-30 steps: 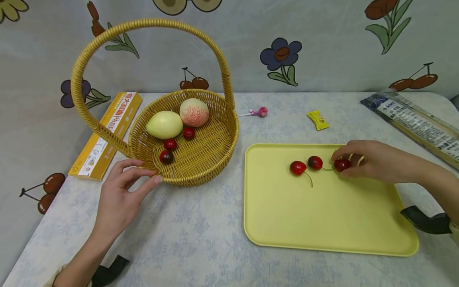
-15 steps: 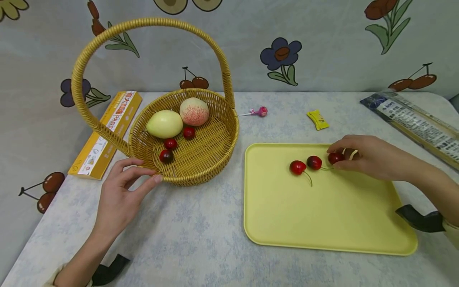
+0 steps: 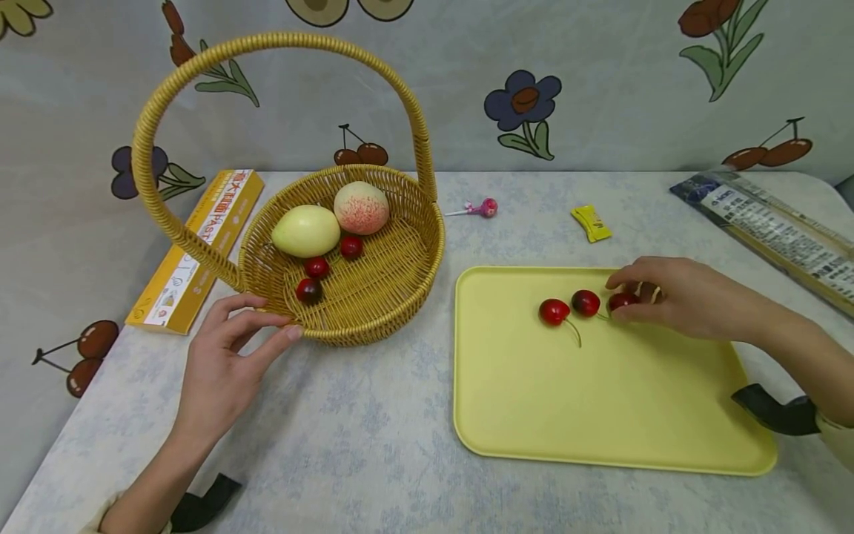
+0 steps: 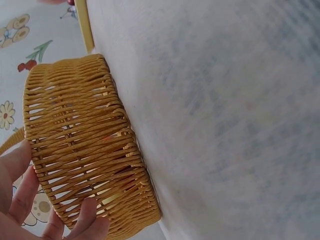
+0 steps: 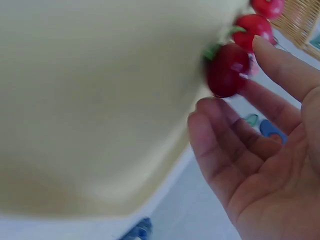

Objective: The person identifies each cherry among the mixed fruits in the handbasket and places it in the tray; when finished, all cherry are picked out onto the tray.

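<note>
In the head view, my left hand [image 3: 230,363] holds the near left rim of a yellow wicker basket [image 3: 373,334], thumb outside. The left wrist view has those fingers [image 4: 85,215] against the woven side. Inside the basket lie a pale yellow-green fruit [image 3: 305,231], a peach [image 3: 361,208] and three dark red cherries [image 3: 310,291]. On the right, my right hand [image 3: 687,297] pinches a stemmed cherry [image 3: 622,301] low over a yellow tray [image 3: 587,400]. Two more cherries [image 3: 554,312] lie beside it in a row. Part of the pinched cherry is hidden by the thumb.
A lollipop [image 3: 482,208] and a yellow wrapped candy [image 3: 591,223] lie behind the tray. An orange pasta box [image 3: 193,256] sits left of the basket. At the far right is a long printed packet [image 3: 780,226]. The basket's tall handle [image 3: 280,42] arches upward.
My right hand has shifted slightly left with its cherry, bringing it closer to the other two on the tray. The left hand and basket have stayed in place.
</note>
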Demonstrator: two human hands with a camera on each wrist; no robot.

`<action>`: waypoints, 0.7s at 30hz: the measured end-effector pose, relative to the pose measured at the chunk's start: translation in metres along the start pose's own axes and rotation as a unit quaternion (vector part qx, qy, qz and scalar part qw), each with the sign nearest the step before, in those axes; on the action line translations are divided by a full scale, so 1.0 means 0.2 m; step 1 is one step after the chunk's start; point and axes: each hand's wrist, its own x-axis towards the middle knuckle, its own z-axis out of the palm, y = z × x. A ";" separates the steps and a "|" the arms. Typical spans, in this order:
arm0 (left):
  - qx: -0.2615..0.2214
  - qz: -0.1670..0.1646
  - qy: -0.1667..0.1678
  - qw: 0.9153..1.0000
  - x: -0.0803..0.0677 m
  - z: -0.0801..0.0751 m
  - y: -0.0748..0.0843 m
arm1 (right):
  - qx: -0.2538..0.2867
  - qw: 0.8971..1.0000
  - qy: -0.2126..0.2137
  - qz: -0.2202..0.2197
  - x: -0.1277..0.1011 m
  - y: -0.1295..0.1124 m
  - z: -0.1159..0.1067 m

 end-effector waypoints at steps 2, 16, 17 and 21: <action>0.002 -0.004 0.002 1.000 0.00 0.00 0.00 | -0.017 1.000 0.010 0.008 0.00 -0.01 -0.02; 0.049 0.002 0.007 0.999 0.00 0.00 0.01 | 0.003 0.991 0.090 -0.095 0.14 -0.33 -0.16; 0.048 0.002 0.006 0.999 0.00 0.00 0.01 | 0.005 0.990 0.096 -0.108 0.17 -0.38 -0.17; 0.043 0.007 0.008 0.999 0.01 0.00 0.01 | 0.034 0.980 0.092 -0.172 0.30 -0.56 -0.22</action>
